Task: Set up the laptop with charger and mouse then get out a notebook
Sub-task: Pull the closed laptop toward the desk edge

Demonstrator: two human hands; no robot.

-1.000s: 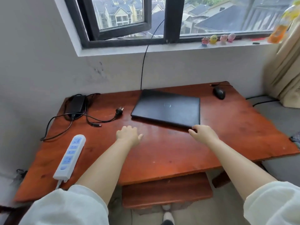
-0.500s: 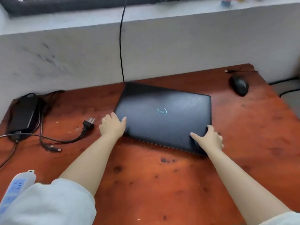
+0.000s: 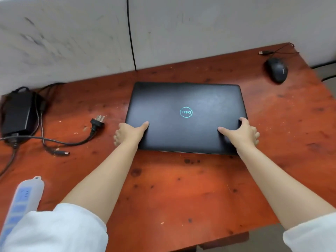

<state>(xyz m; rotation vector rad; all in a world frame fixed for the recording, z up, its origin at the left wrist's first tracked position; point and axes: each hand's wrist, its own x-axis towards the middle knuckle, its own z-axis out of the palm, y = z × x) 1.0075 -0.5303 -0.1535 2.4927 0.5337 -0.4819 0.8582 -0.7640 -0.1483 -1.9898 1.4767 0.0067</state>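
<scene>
A closed black laptop (image 3: 185, 99) with a teal logo lies in the middle of the red-brown wooden table (image 3: 181, 188). My left hand (image 3: 129, 133) grips its near left corner, thumb on the lid. My right hand (image 3: 240, 133) grips the near right corner the same way. The black charger brick (image 3: 16, 113) sits at the far left with its cables tangled; its wall plug (image 3: 97, 121) and barrel connector (image 3: 62, 153) lie loose on the table. A black mouse (image 3: 277, 72) rests at the far right, its USB plug (image 3: 264, 52) unconnected. No notebook is in view.
A white and blue power strip (image 3: 21, 197) lies at the table's near left edge. A black cable (image 3: 131, 33) runs down the grey wall behind the laptop. The table's right edge is close to the mouse.
My hands reached forward from the bare table and took hold of the laptop's near corners. The laptop has turned from askew to square with me. My head dropped closer to the table.
</scene>
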